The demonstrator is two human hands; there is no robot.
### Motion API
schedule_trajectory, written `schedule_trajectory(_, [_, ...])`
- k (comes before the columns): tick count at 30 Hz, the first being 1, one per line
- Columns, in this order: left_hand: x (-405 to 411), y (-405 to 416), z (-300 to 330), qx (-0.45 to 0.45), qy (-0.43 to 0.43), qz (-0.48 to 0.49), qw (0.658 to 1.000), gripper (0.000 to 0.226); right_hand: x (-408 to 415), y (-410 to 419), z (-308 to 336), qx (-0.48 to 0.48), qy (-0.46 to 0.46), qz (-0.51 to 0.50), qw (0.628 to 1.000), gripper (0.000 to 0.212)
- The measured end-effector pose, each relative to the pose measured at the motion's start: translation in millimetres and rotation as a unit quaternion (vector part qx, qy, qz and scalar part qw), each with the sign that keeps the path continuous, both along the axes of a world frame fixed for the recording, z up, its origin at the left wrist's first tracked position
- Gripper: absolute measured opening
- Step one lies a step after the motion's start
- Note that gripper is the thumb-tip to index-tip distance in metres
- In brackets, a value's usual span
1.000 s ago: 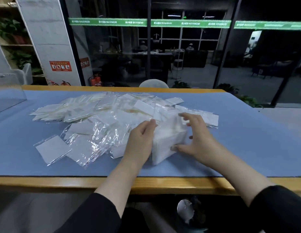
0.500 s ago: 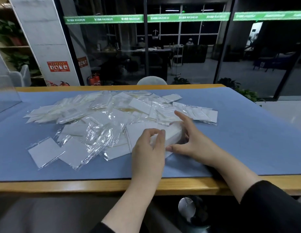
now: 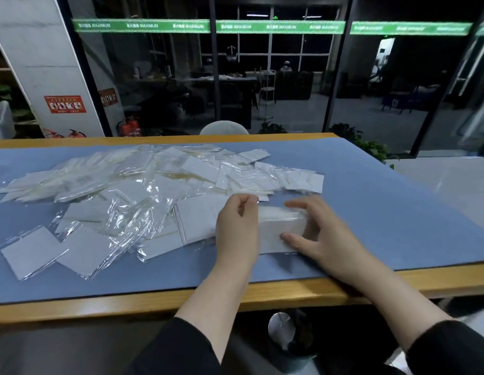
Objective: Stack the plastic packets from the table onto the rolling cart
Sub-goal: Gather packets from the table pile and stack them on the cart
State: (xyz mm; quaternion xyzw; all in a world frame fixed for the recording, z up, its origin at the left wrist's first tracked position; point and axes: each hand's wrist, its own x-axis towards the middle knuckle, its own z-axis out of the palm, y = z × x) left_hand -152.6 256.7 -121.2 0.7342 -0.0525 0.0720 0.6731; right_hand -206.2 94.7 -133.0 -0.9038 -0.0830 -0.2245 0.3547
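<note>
Green "MAXIMUM" banner (image 3: 208, 26) hangs beyond both hands' (image 3: 236, 226) packet stack (image 3: 281, 228).

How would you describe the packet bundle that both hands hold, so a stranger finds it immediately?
On the blue mat covering the table, look near the front edge, right of the loose packets. The bundle sits between the left hand and right hand. Unlike its scattered flat neighbours, it is a thick white block.

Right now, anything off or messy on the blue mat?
Yes. The clear plastic packets with white inserts lie in a loose, overlapping heap across the blue table mat, at mixed angles. Only the squared white bundle of packets between the left hand and right hand looks tidy. Nothing looks torn.
</note>
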Motion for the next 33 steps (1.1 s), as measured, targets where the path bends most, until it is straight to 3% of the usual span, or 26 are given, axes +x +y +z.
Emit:
schedule_trajectory(5, [-7, 2, 7, 0.004, 0.005, -0.025, 1.000, 0.044, -2, -1, -2, -0.010, 0.003, 0.011, 1.000, 0.049])
schedule_trajectory(9, [-9, 3, 5, 0.039, -0.013, -0.060, 0.997, 0.045, -4, -2, 1, -0.025, 0.018, 0.025, 0.999, 0.048])
schedule_trajectory(12, [-4, 15, 3, 0.029, 0.019, -0.159, 0.987, 0.040, -6, -8, 4, -0.030, -0.007, 0.021, 0.999, 0.049])
schedule_trajectory(13, [-2, 22, 4, 0.057, 0.017, -0.192, 0.980, 0.033, -7, -11, 6, -0.029, -0.011, 0.020, 0.999, 0.048])
schedule_trajectory(15, [3, 31, 3, 0.156, -0.021, -0.236, 0.959, 0.052, -10, -18, 6, -0.025, 0.001, 0.013, 1.000, 0.044])
schedule_trajectory(18, [4, 29, 3, 0.273, -0.062, -0.225, 0.933, 0.054, -12, -24, 4, -0.027, 0.028, -0.002, 0.999, 0.044])
schedule_trajectory(26, [0, 17, 7, 0.273, -0.061, -0.240, 0.930, 0.035, -22, -27, 8, 0.012, 0.023, -0.040, 0.999, 0.045])
schedule_trajectory(33, [-21, -30, 40, 0.195, -0.084, -0.280, 0.936, 0.042, -54, -50, 45, 0.010, 0.001, -0.101, 0.995, 0.043])
